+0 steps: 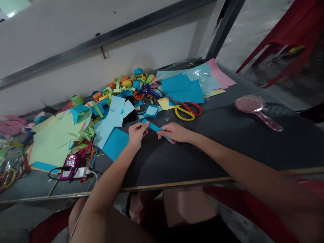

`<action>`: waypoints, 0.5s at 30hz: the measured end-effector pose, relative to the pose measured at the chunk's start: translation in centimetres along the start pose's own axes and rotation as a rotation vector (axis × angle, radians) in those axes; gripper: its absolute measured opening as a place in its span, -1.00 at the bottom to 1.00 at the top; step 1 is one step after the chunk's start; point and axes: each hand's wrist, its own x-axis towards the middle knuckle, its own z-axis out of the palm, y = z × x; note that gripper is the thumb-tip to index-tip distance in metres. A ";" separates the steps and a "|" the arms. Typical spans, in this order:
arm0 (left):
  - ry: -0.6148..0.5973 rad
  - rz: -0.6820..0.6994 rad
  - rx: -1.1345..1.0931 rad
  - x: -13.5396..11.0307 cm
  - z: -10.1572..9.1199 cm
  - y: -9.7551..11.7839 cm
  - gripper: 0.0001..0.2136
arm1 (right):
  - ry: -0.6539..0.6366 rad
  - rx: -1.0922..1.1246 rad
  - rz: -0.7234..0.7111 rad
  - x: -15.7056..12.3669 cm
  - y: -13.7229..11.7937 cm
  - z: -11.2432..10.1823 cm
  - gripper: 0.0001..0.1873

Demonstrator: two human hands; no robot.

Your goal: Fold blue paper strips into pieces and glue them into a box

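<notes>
Between my two hands stretches a narrow strip of blue paper (155, 127), held above the dark tabletop. My left hand (136, 134) pinches its left end between thumb and fingers. My right hand (174, 132) is closed on the other end, with the thumb lying along the strip. Just beyond the strip sits a small folded blue paper box (152, 111) with a pale blue inside. Scissors with one yellow and one red handle (188, 110) lie behind my right hand. Near my left hand are a blue sheet (116, 143) and light blue paper pieces (111, 118).
A heap of small coloured paper pieces (124, 84) and a blue glue gun (149, 90) lie along the wall. Blue sheets (182, 88) are at the back right, a pink hairbrush (253, 106) at the right. A purple power strip (71, 166) with a white charger sits left.
</notes>
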 end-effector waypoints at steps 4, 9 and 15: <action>0.047 0.037 -0.006 0.1 0.0 0.3 -0.55 | -0.092 0.143 0.026 0.3 0.4 -0.3 -0.59; 0.091 0.081 -0.027 0.1 0.1 0.7 -0.55 | -0.104 0.248 0.041 0.9 0.6 -0.5 -0.60; 0.154 0.109 -0.109 0.5 -0.1 0.8 -0.59 | -0.151 0.299 -0.030 1.2 0.7 -0.5 -0.59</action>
